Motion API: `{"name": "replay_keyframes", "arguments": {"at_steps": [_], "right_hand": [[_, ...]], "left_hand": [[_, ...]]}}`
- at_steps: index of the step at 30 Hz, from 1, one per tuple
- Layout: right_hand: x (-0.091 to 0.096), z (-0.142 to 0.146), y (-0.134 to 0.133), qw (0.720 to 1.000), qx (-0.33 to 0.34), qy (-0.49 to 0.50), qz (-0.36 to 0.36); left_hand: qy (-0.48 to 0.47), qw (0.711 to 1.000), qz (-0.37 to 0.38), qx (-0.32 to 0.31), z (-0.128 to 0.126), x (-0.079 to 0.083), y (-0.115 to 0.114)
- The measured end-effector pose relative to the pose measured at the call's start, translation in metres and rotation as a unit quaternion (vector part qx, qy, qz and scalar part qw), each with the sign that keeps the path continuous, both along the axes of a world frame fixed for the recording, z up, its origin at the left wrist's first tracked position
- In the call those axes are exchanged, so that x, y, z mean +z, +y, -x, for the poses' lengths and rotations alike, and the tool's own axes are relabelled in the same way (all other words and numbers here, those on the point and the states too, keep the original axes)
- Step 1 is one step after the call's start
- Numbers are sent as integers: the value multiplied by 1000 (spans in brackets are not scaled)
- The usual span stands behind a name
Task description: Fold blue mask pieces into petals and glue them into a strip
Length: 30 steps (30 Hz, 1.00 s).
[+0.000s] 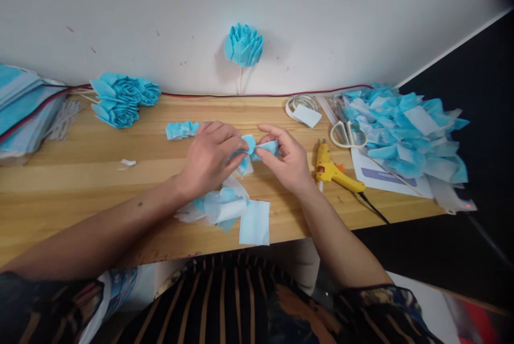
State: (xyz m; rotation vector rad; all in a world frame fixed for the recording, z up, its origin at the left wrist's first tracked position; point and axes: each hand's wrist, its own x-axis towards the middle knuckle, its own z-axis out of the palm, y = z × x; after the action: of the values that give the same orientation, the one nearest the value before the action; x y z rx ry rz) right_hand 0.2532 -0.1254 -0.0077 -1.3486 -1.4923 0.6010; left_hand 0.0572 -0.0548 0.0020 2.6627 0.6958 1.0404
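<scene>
Between my two hands, above the middle of the wooden table, is a small light-blue fabric piece. My left hand pinches its left part between thumb and fingers. My right hand is closed on its right part, thumb and forefinger pressed together. Beyond my left hand lies a row of folded blue petals, partly covered by that hand. Below the hands lie loose white and blue fabric scraps and a flat blue square near the table edge.
A yellow glue gun, white-handled scissors and tape rolls lie right. Behind them is a heap of blue and white pieces. Finished blue flowers lie left; another flower stands against the wall. Blue sheets are stacked far left.
</scene>
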Motion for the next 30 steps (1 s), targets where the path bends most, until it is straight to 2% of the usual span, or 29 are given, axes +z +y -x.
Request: {"name": "replay_keyframes", "arguments": {"at_steps": [9, 19, 22, 27, 30], "right_hand": [[-7, -9, 6, 997, -1, 77, 17], [-17, -20, 16, 985, -79, 148, 36], [-16, -21, 17, 984, -80, 156, 43], [-18, -27, 18, 977, -122, 174, 24], [-22, -31, 20, 975, -139, 171, 10]], "left_hand": [[-27, 999, 21, 5, 2, 2, 4], [-33, 995, 92, 17, 2, 1, 5], [-58, 988, 140, 29, 2, 3, 5], [-123, 957, 260, 47, 4, 3, 10], [-113, 953, 280, 18, 4, 2, 10]]}}
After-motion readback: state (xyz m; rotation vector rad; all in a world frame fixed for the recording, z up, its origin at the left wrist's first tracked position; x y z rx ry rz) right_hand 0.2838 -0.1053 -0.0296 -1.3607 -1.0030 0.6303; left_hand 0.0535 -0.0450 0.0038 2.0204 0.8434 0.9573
